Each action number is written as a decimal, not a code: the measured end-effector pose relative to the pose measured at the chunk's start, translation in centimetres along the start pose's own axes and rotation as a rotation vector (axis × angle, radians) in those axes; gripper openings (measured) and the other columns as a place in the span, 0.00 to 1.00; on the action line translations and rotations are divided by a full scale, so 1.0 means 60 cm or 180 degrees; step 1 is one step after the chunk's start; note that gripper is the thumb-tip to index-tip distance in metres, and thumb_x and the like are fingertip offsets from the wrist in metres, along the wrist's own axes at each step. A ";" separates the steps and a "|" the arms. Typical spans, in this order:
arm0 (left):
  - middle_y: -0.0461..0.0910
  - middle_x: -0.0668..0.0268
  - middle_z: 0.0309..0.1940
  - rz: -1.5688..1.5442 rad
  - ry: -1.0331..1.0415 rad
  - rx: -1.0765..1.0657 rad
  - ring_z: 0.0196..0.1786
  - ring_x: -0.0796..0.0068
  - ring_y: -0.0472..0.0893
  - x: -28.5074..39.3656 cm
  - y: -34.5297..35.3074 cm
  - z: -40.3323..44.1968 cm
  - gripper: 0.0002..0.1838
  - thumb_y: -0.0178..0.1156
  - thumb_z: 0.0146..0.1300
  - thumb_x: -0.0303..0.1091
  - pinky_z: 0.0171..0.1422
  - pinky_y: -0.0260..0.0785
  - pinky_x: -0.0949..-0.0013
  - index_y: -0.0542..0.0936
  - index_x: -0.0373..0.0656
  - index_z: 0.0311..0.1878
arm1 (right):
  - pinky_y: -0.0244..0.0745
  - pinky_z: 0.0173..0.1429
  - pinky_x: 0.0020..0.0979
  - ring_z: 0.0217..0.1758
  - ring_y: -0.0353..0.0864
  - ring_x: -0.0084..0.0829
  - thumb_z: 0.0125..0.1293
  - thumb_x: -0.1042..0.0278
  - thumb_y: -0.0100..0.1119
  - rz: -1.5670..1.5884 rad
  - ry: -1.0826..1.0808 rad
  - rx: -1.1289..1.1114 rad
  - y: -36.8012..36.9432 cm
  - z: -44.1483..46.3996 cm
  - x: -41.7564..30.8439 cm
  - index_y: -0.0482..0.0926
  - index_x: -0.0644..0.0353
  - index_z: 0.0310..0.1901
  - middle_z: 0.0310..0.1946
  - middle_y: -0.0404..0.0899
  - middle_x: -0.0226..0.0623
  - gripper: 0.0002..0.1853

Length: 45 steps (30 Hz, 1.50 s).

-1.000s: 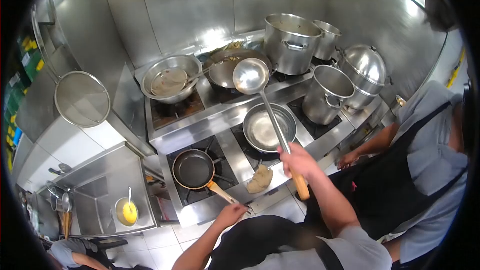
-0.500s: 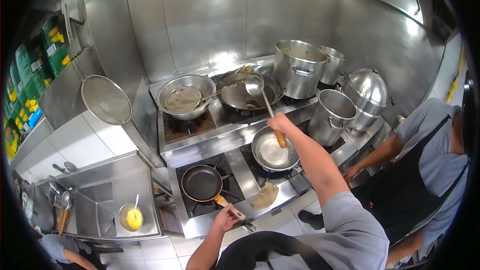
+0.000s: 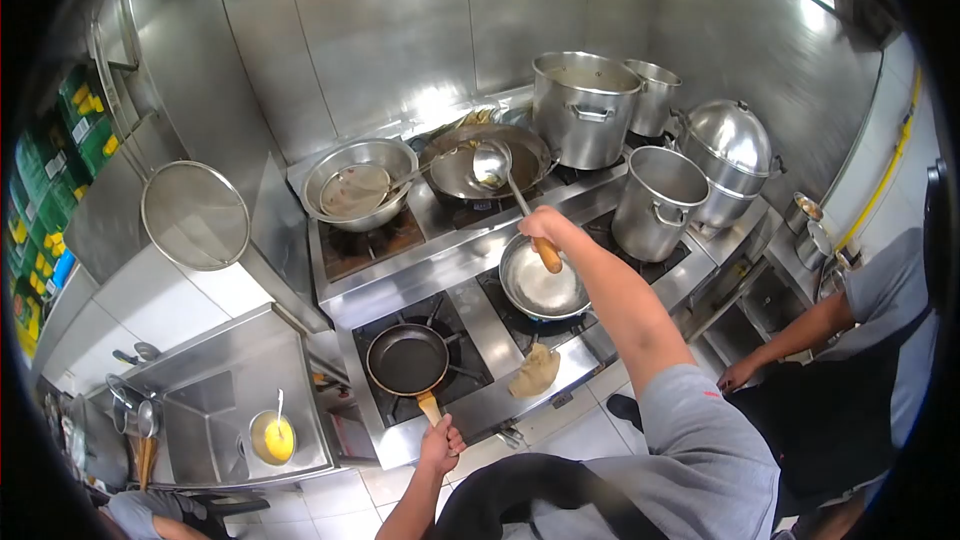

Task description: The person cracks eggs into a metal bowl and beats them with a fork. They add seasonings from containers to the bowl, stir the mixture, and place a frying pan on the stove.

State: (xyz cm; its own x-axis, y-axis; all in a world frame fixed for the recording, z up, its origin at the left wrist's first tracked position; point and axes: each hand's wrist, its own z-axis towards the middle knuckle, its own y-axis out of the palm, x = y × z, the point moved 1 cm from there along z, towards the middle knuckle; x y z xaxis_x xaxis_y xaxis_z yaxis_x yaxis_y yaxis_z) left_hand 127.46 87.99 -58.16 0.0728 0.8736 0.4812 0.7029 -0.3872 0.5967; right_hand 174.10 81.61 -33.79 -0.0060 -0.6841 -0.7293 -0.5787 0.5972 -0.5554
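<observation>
My left hand (image 3: 441, 444) is closed around the pale handle of a black frying pan (image 3: 408, 360), which rests on the front left burner. In my right hand (image 3: 540, 225) is a ladle (image 3: 492, 164), gripped near its wooden handle end. The ladle's bowl hangs over a dark wok (image 3: 455, 178) on the back burner; whether it touches what is inside I cannot tell. Beneath my right forearm, a shallow metal pan (image 3: 545, 285) sits on the front middle burner. A crumpled beige cloth (image 3: 535, 370) lies on the stove's front edge.
At the back left is a metal basin (image 3: 335, 165) with a strainer in it. Tall stockpots (image 3: 580, 130) stand to the right. A bowl of yellow liquid (image 3: 273, 438) with a spoon stands by the sink (image 3: 195, 420). A co-worker's arm (image 3: 790, 340) is at right; another person is at lower left.
My left hand has closed around the frying pan's handle, where its fingers were looser before. My right hand has carried the ladle slightly, its bowl lower over the wok. The view has shifted a little.
</observation>
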 end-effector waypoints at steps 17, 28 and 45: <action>0.61 0.76 0.18 0.0268 -0.0185 -0.0906 0.17 0.82 0.60 0.118 0.306 0.067 0.13 0.59 0.74 0.34 0.20 0.55 0.73 0.65 0.52 0.34 | 0.68 0.17 0.33 0.13 0.68 0.30 0.59 0.76 0.56 0.2402 -0.0005 -0.0743 -0.049 -0.008 0.030 0.69 0.58 0.24 0.16 0.67 0.35 0.08; 0.63 0.77 0.17 0.0138 -0.0245 -0.1079 0.17 0.83 0.61 0.118 0.376 0.148 0.14 0.59 0.74 0.36 0.20 0.54 0.74 0.66 0.52 0.32 | 0.65 0.20 0.30 0.18 0.69 0.28 0.58 0.79 0.60 0.2362 0.0202 -0.1083 -0.067 -0.230 0.080 0.77 0.70 0.41 0.21 0.72 0.37 0.09; 0.65 0.76 0.19 0.0104 -0.0141 -0.0816 0.17 0.83 0.62 0.094 0.235 0.044 0.11 0.61 0.73 0.33 0.20 0.55 0.73 0.69 0.51 0.34 | 0.71 0.20 0.32 0.17 0.72 0.26 0.68 0.72 0.55 0.0675 -0.0174 -0.1116 0.093 -0.389 0.191 0.75 0.61 0.50 0.23 0.71 0.33 0.10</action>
State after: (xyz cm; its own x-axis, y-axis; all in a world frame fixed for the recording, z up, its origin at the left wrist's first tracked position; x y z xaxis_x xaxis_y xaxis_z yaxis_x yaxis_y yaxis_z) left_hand 139.63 88.25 -48.74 0.1274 0.8693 0.4776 0.4979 -0.4725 0.7272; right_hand 151.80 67.33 -35.90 -0.1172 -0.5325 -0.8383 -0.8122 0.5372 -0.2277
